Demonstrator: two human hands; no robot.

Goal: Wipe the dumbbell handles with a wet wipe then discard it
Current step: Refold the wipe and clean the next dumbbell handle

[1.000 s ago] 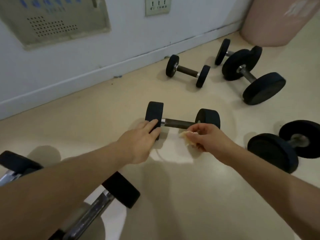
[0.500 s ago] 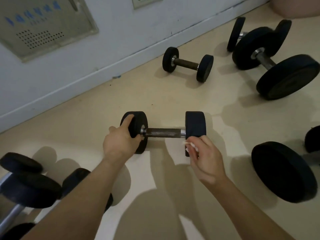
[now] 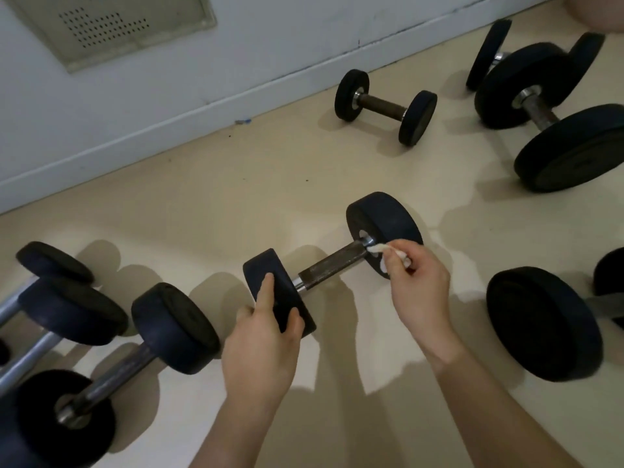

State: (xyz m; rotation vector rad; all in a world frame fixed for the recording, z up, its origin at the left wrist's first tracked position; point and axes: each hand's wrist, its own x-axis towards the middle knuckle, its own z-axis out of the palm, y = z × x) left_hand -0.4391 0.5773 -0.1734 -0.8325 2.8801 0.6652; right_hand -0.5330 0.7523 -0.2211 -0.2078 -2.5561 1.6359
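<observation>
Your left hand (image 3: 263,339) grips the near weight of the dumbbell (image 3: 332,266) on the floor (image 3: 287,197). Your right hand (image 3: 420,285) pinches the white wet wipe (image 3: 375,248) against the far end of its handle.

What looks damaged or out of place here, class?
The small dumbbell by the wall has a brown, rusty-looking handle between shiny collars. A blue scrap lies on the floor at the baseboard.

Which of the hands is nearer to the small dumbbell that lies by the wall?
Right. The right hand, pinching the wipe by the far weight, is closer to the small dumbbell; the left hand grips the near weight, farther back and leftward.
</observation>
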